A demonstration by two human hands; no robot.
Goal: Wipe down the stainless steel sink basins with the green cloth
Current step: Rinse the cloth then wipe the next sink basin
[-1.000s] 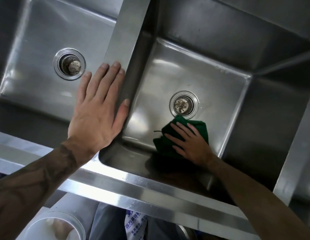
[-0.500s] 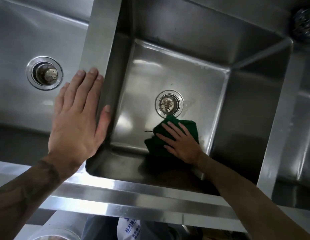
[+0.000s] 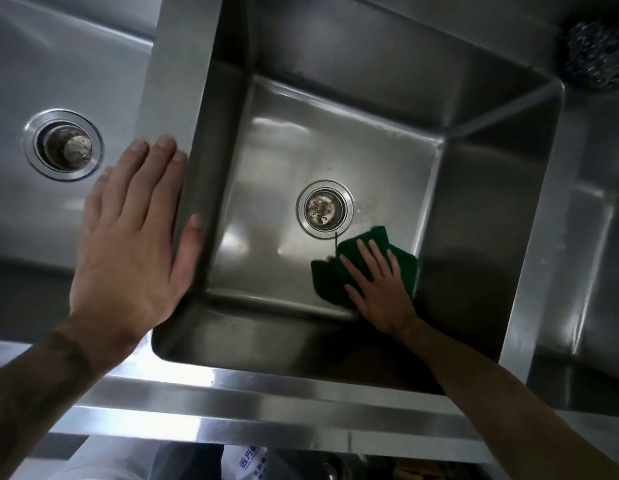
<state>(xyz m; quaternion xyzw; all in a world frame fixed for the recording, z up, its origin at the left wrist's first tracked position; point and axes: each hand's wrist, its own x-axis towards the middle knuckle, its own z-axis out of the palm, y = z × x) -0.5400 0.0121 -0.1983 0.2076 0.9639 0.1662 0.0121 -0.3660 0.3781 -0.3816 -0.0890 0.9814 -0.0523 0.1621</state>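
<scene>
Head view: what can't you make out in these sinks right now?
Green cloth: middle hidden under the right hand, head view.
Right basin: cut off by the frame's right edge.
Wiry ball, top right: blurred, partly cut off.
Bag print below the sink: too small, cut by bottom edge.

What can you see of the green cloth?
The green cloth is dark green, soft-looking fabric, bunched rather than neatly folded, with a loose thread sticking out of its upper edge. It lies on the floor of the middle basin, in the near right corner, just below and to the right of the drain. The right hand presses flat on it with straight, spread fingers and covers its middle, so only its edges show.
</scene>
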